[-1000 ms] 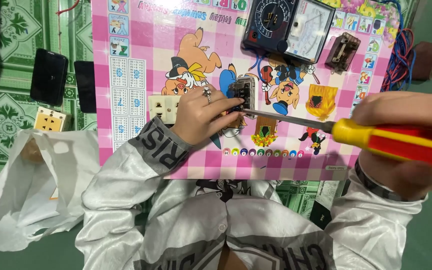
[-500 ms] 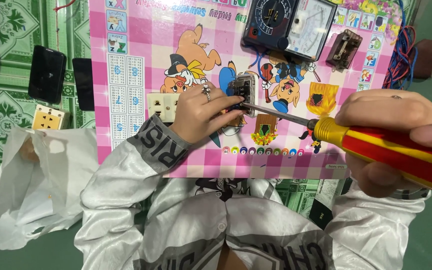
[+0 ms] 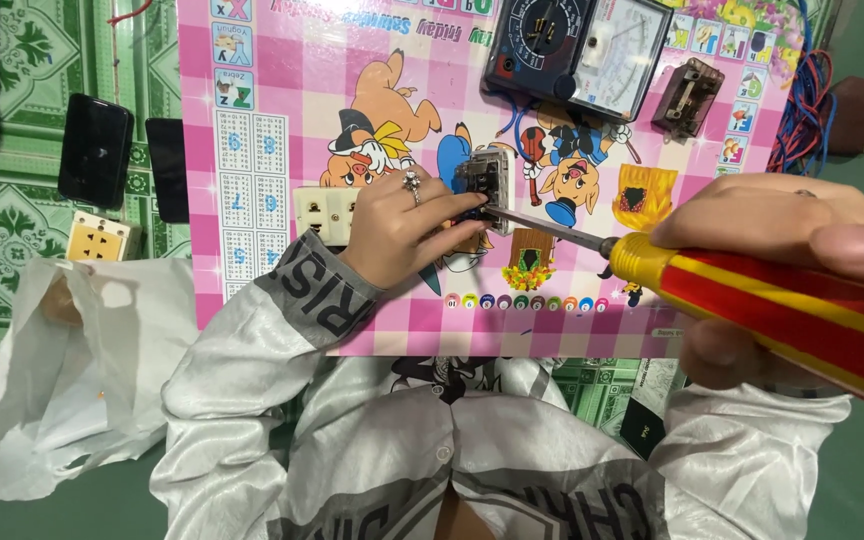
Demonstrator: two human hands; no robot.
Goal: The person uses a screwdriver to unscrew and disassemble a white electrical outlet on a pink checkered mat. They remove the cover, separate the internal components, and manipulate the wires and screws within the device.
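Red-yellow screwdriver gripped by right hand; left hand holds the switch module.

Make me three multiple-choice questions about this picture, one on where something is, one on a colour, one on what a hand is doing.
1. Where is the meter?
A. at the far edge of the pink board
B. on the white bag
C. in the left hand

2. What colours is the screwdriver handle?
A. green and black
B. yellow and red
C. all blue

3. What is the left hand doing?
A. lying flat, empty
B. holding a phone
C. steadying the small switch part

Answers: 1 A, it lies at the board's top edge. 2 B, stripes show. 3 C, fingers rest on it.
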